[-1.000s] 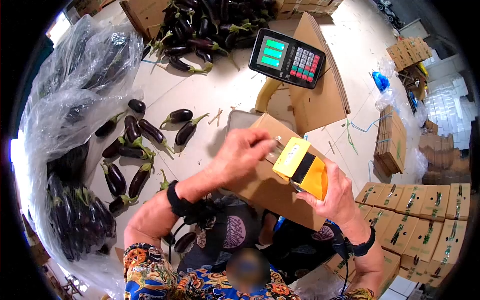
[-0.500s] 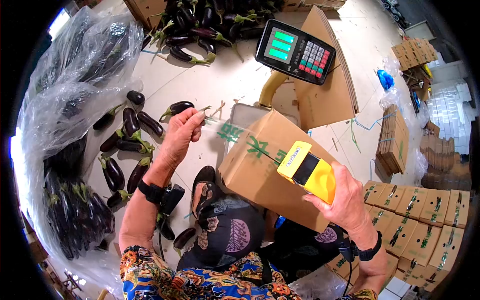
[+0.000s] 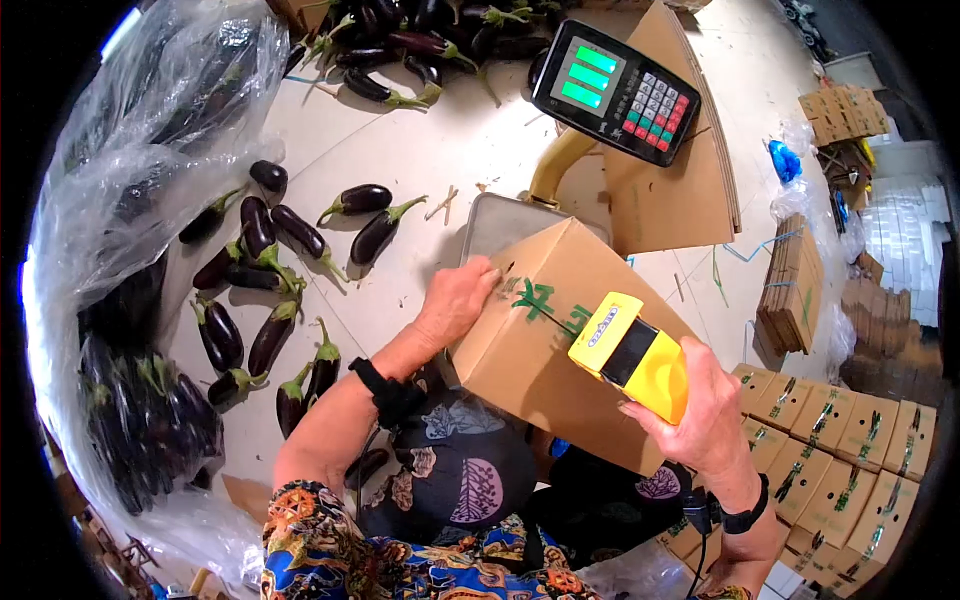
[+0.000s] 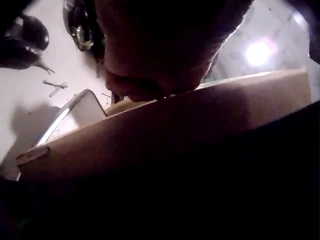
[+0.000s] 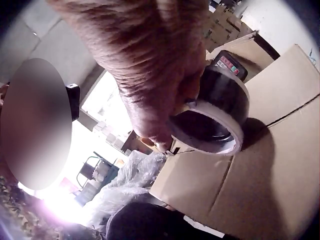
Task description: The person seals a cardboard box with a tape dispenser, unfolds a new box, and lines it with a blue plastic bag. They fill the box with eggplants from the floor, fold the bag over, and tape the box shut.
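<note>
We saw a smooth yellow plastic tape dispenser (image 3: 632,357) right of centre, gripped in the curled right hand (image 3: 702,408), over a matte cardboard box (image 3: 545,370) mid-frame. Half a second earlier the left hand (image 3: 458,302) stood farther left; here it met the box's upper-left edge, its hold unclear to us. The box looked tan and rectangular, crossed by green-printed tape (image 3: 534,297).

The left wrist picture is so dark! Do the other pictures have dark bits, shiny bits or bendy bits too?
Left wrist: the left hand and the cardboard box sit in deep shade, though white glare burns at upper right; right wrist: strong glare at lower left, a shadow on the box; head: brighter, the yellow tape dispenser clear, but the scene bends toward black, rounded edges.
</note>
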{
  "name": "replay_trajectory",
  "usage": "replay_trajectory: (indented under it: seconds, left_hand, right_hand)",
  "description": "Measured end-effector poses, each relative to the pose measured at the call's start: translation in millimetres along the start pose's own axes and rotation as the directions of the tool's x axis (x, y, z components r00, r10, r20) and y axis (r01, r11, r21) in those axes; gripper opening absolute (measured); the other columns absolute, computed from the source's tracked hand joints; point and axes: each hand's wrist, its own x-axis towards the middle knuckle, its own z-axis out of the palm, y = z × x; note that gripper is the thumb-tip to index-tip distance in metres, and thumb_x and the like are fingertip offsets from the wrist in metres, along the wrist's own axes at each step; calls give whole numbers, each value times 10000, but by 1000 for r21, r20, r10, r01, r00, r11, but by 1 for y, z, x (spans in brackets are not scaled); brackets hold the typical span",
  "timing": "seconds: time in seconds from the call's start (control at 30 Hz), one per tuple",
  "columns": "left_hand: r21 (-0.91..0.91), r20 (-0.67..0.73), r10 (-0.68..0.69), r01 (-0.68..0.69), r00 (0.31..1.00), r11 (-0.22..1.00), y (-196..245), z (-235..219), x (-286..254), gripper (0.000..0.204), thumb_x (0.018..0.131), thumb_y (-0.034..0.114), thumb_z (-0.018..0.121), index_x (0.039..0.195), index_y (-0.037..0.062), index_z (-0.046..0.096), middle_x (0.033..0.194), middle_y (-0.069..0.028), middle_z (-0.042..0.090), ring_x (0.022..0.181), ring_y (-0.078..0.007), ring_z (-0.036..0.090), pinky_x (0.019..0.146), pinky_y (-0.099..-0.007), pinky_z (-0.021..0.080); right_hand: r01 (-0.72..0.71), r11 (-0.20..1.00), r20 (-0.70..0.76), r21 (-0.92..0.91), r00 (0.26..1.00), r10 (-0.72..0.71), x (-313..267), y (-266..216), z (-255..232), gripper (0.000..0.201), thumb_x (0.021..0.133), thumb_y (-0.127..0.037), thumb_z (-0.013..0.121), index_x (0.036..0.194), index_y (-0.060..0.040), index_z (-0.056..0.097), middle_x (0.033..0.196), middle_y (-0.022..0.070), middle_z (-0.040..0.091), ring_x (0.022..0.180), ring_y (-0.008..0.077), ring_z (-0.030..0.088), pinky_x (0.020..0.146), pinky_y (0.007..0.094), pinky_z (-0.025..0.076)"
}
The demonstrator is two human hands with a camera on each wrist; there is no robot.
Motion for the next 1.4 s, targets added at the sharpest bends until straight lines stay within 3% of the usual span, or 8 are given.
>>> replay_trajectory:
  seconds: [0.13, 0.27, 0.47, 0.57, 0.67, 0.87, 0.97, 1.4]
  left_hand:
    - [294, 208, -37, -26, 978, 956, -23, 10, 4, 213, 982, 217, 451, 999, 35, 561, 794, -174, 622, 741, -372, 623, 603, -450, 500]
    - [368, 332, -436, 311, 836, 876, -27, 8, 6, 259, 969, 245, 446, 1017, 15, 554, 1071, -186, 577, 796, -427, 601, 739, -512, 509]
    - [-205, -123, 41, -66, 991, 977, -35, 37, 48, 386, 974, 328, 414, 1143, 1, 534, 1233, -250, 543, 1110, -428, 524, 922, -481, 432]
    - [-155, -50, 279, -283, 959, 946, -34, 41, 47, 429, 990, 347, 385, 1186, -5, 533, 1208, -228, 566, 1103, -426, 529, 943, -452, 431]
    - [-28, 152, -224, 231, 963, 973, -24, 20, 51, 427, 1005, 336, 368, 1165, -19, 543, 1206, -210, 572, 1103, -409, 527, 961, -424, 427]
    - [-269, 14, -10, 13, 1000, 963, 124, -41, 61, 383, 1001, 300, 401, 1174, 3, 571, 1252, -200, 545, 1207, -367, 493, 1021, -407, 403]
    - [401, 175, 303, -349, 937, 847, 115, -12, 66, 314, 863, 241, 590, 1129, 74, 614, 1337, -185, 450, 1311, -396, 379, 1059, -459, 387]
    - [761, 282, 100, -286, 954, 582, 148, -24, 60, 283, 953, 254, 490, 1198, 142, 577, 1349, -164, 488, 988, -323, 596, 768, -456, 545]
  right_hand:
    - [23, 1000, -16, 10, 1000, -23, 3, 2, 2, 741, 641, -324, 874, 1151, 25, 466, 864, 174, 599, 723, 360, 643, 569, 417, 518]
    - [16, 1000, -16, 3, 1000, -16, 2, 0, 0, 728, 634, -300, 877, 1145, 24, 473, 863, 166, 593, 723, 363, 639, 571, 414, 514]
    - [-21, 999, -22, 26, 1000, 22, -2, 0, 5, 724, 630, -292, 880, 1146, 20, 480, 861, 170, 586, 723, 362, 637, 570, 409, 513]
    - [3, 999, -46, 52, 999, 0, 2, 3, 7, 714, 640, -290, 876, 1148, 19, 479, 862, 176, 589, 722, 364, 638, 582, 409, 522]
    - [30, 996, -67, 79, 997, -25, 4, 7, 7, 691, 658, -287, 866, 1143, 16, 479, 856, 184, 598, 723, 371, 639, 601, 416, 531]
    - [25, 994, -83, 104, 996, -16, 3, 4, 7, 644, 690, -287, 847, 1126, 5, 474, 848, 196, 614, 751, 381, 653, 627, 434, 547]
    - [21, 998, -78, 64, 997, -16, 3, 2, 5, 621, 711, -340, 826, 1107, -13, 478, 854, 197, 621, 766, 383, 662, 637, 442, 554]
    - [-70, 998, -118, 10, 991, 70, -149, 74, -10, 638, 725, -373, 812, 1120, 24, 506, 880, 199, 616, 759, 357, 648, 643, 425, 543]
